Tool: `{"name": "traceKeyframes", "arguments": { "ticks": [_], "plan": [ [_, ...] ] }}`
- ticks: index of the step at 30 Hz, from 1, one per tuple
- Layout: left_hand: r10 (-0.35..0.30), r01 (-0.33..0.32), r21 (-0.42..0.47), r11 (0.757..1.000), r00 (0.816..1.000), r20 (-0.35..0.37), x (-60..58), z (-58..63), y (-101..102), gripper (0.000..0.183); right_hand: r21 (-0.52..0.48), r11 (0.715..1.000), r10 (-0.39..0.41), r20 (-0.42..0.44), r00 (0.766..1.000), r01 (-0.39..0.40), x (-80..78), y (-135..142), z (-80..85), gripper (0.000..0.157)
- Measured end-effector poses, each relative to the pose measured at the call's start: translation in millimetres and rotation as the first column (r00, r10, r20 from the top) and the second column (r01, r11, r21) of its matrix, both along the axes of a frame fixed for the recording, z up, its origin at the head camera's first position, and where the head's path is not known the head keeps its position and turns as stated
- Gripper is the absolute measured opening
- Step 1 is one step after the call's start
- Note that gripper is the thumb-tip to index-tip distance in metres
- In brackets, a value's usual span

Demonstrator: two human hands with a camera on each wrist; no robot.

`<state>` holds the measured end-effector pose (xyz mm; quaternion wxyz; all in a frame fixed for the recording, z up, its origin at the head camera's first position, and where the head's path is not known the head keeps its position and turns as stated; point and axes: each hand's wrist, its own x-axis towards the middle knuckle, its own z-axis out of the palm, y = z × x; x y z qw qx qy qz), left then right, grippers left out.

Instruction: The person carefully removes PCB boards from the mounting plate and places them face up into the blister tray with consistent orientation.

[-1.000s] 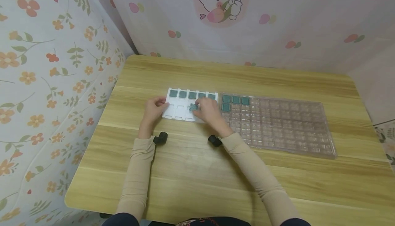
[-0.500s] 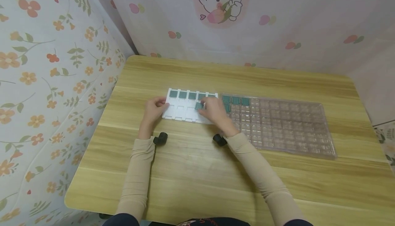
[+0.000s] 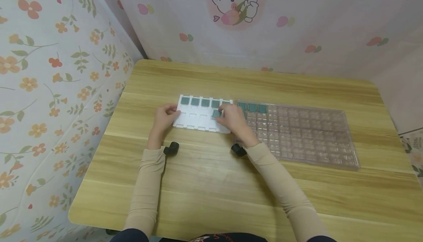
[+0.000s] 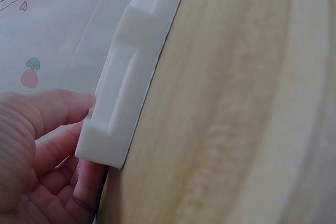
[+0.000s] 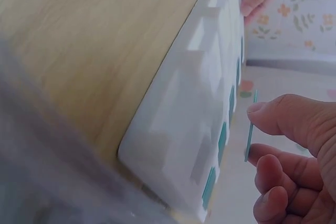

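Observation:
A thin green square chip is pinched between thumb and finger of my right hand. In the right wrist view the chip shows edge-on, held off the white tray. Below it in the head view lies that white tray, its far row of pockets holding several green chips. My left hand grips the tray's left end; the left wrist view shows the thumb at the rim and fingers curled by the corner.
Beside the white tray on the right lies a long clear plastic tray with many small pockets. Several green chips sit in its far left corner. Both trays rest on a wooden table, with patterned curtains behind and to the left.
My right hand has moved a little to the right over the white tray, carrying the pinched chip. The left hand has stayed at the tray's left end.

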<state>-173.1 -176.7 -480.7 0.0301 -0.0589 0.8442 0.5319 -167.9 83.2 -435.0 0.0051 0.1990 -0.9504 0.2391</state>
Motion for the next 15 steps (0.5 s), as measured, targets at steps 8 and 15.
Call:
{"name": "traceKeyframes", "arguments": {
  "ticks": [8, 15],
  "plan": [
    [-0.002, 0.002, 0.000, 1.000, 1.000, 0.005, 0.2, 0.2, -0.7, 0.032, 0.006, 1.000, -0.026, 0.044, 0.999, 0.026, 1.8, 12.2, 2.3, 0.026],
    [-0.012, 0.012, -0.010, 1.000, 1.000, -0.014, -0.3, -0.5, -1.3, 0.031, 0.020, 0.999, -0.036, 0.045, 0.998, 0.036, 3.1, 21.9, 5.7, 0.027]
  ]
}}
